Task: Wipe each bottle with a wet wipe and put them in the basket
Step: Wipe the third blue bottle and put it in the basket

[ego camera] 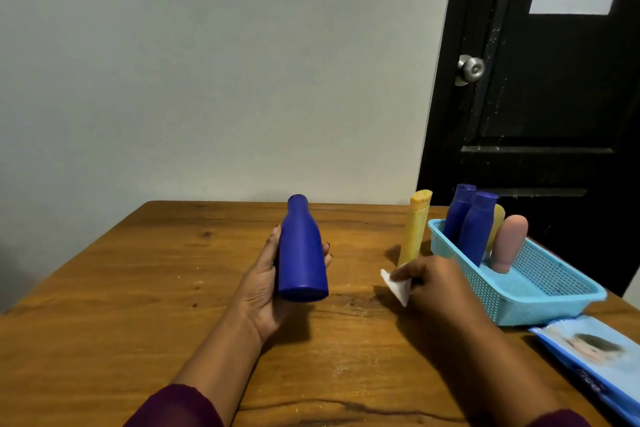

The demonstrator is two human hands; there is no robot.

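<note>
My left hand (pixel 263 284) holds a dark blue bottle (pixel 302 253) above the wooden table (pixel 138 288), its fingers curled round the body and the neck pointing away from me. My right hand (pixel 429 282) pinches a folded white wet wipe (pixel 398 286) a short way right of the bottle, apart from it. A yellow tube (pixel 415 229) stands upright on the table behind my right hand. The light blue mesh basket (pixel 540 302) at the right holds two dark blue bottles (pixel 472 222), a yellow one (pixel 498 218) partly hidden, and a pink one (pixel 509 243).
A blue pack of wet wipes (pixel 595 354) lies at the table's right front edge beside the basket. A grey wall stands behind the table, and a black door (pixel 554 97) with a metal knob is at the back right.
</note>
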